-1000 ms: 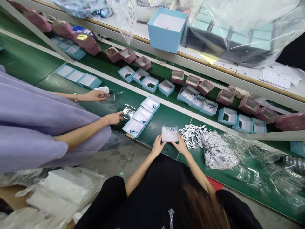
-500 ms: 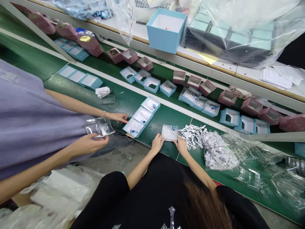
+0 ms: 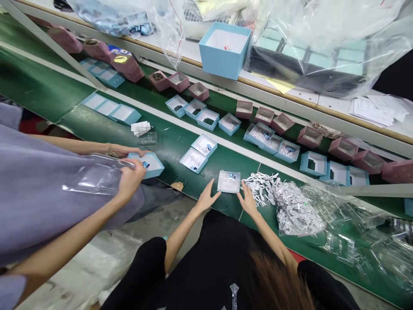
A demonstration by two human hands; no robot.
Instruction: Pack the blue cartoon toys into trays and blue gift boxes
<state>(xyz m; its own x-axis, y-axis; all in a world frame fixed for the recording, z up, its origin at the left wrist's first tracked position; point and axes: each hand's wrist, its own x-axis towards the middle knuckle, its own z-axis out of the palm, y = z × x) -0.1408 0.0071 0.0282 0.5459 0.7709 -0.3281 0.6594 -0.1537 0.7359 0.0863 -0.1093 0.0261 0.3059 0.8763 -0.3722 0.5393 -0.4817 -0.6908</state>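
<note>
At the near edge of the green bench (image 3: 222, 157), abt. mid-view, a clear tray (image 3: 228, 187) lies w/ small blue & white pcs. inside. Wearer's L hand (image 3: 206, 196) is just beside the tray's L side, over the bench edge, fingers spread, thumb twd. the tray's near-L corner. R hand (image 3: 248, 200) is at the tray's R side, likewise spread. Neither grips anything; can't tell if the fingertips touch the tray.

R of it, close to the R hand: loose white cables (image 3: 261, 185), then a bag of white cables (image 3: 300, 211); clear plastic trays (image 3: 340, 245) heap twd. the bench's near-R corner. L of the tray, 2 open blue boxes (image 3: 204, 164) stand end to end below the white rail (image 3: 238, 148).

Farther L at the near edge, a co-worker in lilac (image 3: 41, 189) has 1 hand on a blue box (image 3: 157, 173), clear plastic (image 3: 88, 178) in the other. Beyond the rail, pink boxes (image 3: 244, 115) & more blue ones line the far edge. Upper shelf (image 3: 322, 103) has a big blue box (image 3: 222, 60) at its front edge.
</note>
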